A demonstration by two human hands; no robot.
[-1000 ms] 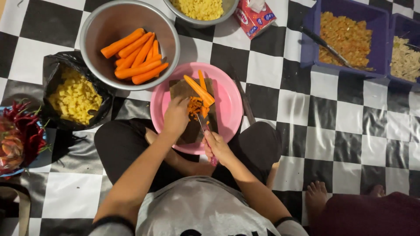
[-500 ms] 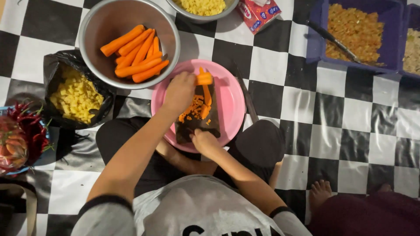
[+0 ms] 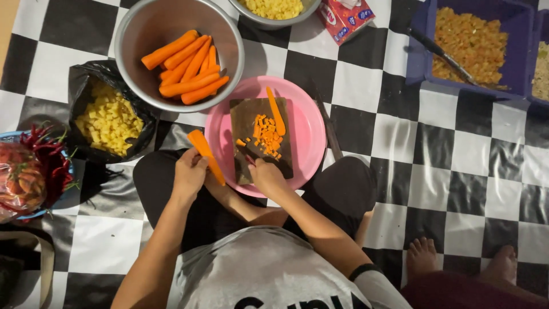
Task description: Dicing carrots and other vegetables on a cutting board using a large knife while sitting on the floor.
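Left hand (image 3: 189,171) grips a peeled carrot (image 3: 205,153) beside the pink plate (image 3: 309,129). Right hand (image 3: 266,176) is closed at the cutting board (image 3: 245,123); what it grips is hidden. Diced carrot (image 3: 267,136) lies on the board.

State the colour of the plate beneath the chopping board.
Pink: the plate shows best in the head view.

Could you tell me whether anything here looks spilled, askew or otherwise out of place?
Nothing stands out: the diced carrot sits on the cutting board inside the pink plate, and the whole carrots stay in their metal bowl.
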